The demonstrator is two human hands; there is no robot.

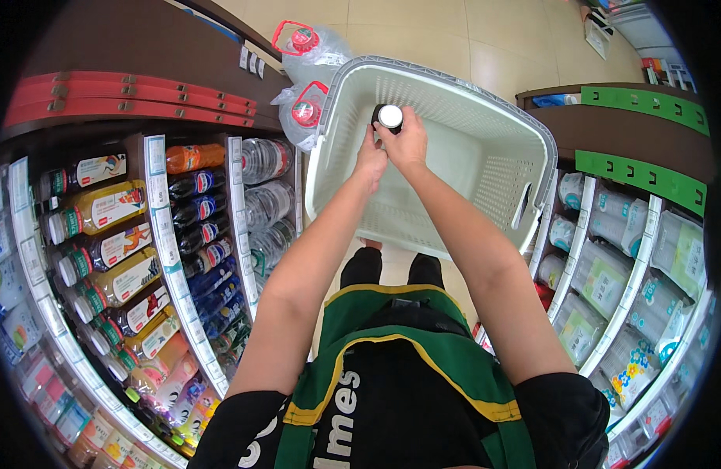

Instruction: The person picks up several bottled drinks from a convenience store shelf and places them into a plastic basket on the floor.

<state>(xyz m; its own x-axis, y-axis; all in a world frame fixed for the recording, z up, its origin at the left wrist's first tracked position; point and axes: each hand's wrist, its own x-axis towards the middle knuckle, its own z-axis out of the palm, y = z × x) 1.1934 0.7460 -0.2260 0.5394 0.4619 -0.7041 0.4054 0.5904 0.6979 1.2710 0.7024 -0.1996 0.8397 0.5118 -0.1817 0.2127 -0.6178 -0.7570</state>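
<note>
A dark bottle with a white cap [390, 116] stands upright, seen from above, over the far left part of a pale green plastic basket [454, 146] with perforated walls. My right hand [407, 140] is closed around the bottle's near right side. Close beside it, my left hand [371, 159] touches the bottle's near left side with its fingertips. Both forearms reach over the basket's near rim. Whether the bottle's base rests on the basket floor is hidden by the hands and the bottle itself.
Shelves of bottled drinks [120, 208] line the left side, and shelves of packaged plastic cups [601, 281] the right. Large clear water jugs with red handles [306, 111] stand against the basket's left rim. Tiled floor [407, 29] shows beyond the basket.
</note>
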